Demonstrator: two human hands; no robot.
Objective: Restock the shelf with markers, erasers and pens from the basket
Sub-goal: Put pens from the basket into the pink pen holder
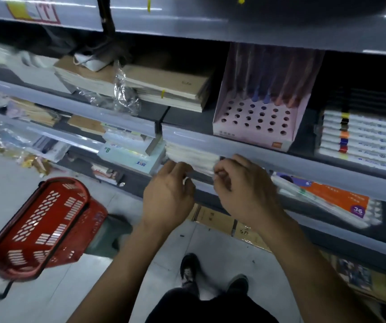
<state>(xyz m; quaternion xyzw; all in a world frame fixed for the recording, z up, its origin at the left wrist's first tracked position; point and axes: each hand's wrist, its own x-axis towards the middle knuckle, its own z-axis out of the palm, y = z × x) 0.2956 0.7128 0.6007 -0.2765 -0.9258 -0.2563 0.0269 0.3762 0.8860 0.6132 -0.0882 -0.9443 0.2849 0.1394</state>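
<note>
While both hands, left hand [168, 194] and right hand [243, 190], curl on white packs [192, 157] at the shelf edge [234, 145], "36" box [341, 201] sits at three o'clock.

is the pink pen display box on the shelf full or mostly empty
Mostly empty. The pink display box shows rows of open round holes across its front; only a few pens stand in the back row.

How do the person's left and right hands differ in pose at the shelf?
The left hand has looser, more extended fingers; the right hand is curled into a tighter fist. The left sits lower than the right. Both reach the white packs under the shelf rail.
</note>
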